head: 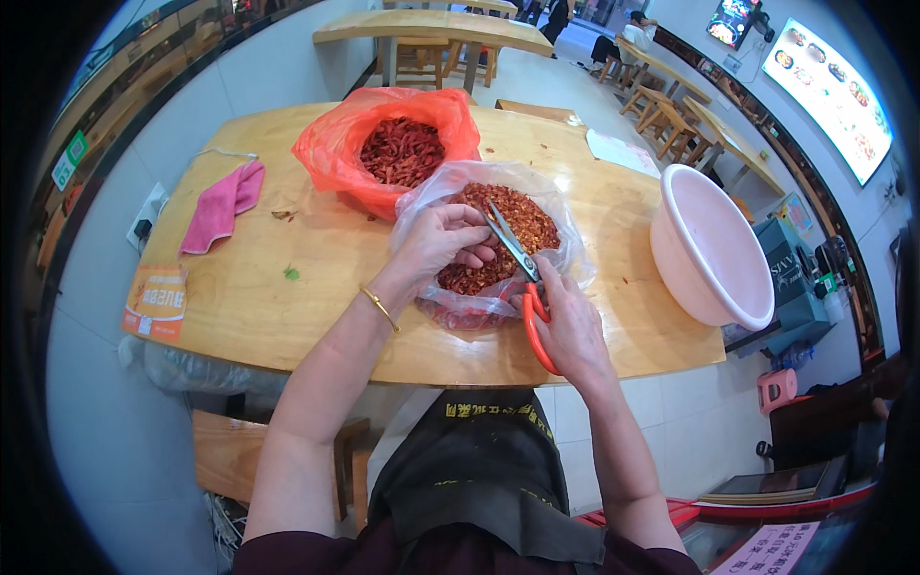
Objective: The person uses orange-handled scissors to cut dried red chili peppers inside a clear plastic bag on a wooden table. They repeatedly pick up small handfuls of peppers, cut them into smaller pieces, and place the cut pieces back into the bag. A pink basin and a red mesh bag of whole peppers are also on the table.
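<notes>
My right hand (pixel 571 323) holds a pair of scissors (pixel 535 295) with red handles, its blades slightly apart and pointing up and left. Close to the blade tips, the fingers of my left hand (pixel 453 241) are pinched together; what lies between them is too small to make out. Both hands are over a clear plastic bag (pixel 568 194) that holds cut dried red chili pieces (pixel 514 212). Behind it and to the left, touching it, stands an open red plastic bag (pixel 323 144) with whole dried red chilies (pixel 402 151).
A pink plastic basin (pixel 668 244) rests tilted at the wooden table's (pixel 323 302) right end. On the left lie a pink cloth (pixel 223 205) and an orange printed card (pixel 154 302). A paper sheet (pixel 622 152) lies at the far right edge. Wooden stools (pixel 665 118) stand beyond.
</notes>
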Demonstrator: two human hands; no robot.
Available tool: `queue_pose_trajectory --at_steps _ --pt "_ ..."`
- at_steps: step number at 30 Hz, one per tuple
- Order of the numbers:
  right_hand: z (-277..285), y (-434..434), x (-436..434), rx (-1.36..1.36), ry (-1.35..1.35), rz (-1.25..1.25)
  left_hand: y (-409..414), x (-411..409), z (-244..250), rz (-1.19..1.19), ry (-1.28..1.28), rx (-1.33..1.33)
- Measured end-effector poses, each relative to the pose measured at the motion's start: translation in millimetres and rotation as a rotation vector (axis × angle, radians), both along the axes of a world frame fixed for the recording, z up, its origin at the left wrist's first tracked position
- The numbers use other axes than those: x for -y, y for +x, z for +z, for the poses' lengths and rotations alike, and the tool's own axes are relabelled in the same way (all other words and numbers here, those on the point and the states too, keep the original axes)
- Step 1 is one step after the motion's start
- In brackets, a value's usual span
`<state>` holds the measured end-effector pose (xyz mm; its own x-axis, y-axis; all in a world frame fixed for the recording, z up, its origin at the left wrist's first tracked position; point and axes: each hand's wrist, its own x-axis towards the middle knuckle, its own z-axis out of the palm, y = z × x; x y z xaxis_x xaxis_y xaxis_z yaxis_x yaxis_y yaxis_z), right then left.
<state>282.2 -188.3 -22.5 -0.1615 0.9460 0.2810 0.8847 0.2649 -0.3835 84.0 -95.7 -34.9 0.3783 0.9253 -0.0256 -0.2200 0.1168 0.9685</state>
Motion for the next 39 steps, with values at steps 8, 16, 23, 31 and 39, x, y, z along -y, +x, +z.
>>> queue_pose_trajectory --at_steps 8,16,23,31,39 --pt "7.1 -8.0 0.0 0.026 -0.019 -0.016 2.0 3.3 2.5 -0.039 0.037 0.023" --pt "5.8 -6.0 -0.6 0.012 -0.044 -0.006 -0.5 0.1 -2.1 -0.045 0.016 0.021" --pt "5.5 -0.9 -1.4 -0.045 -0.085 0.020 -2.4 0.4 -0.1 -0.024 -0.027 0.011" --pt "2.2 -5.3 1.1 0.005 0.003 0.009 -1.2 2.5 2.8 -0.009 -0.005 0.035" --pt "-2.3 -7.2 -0.5 -0.012 -0.014 -0.002 0.3 3.2 1.9 0.003 -0.027 0.022"
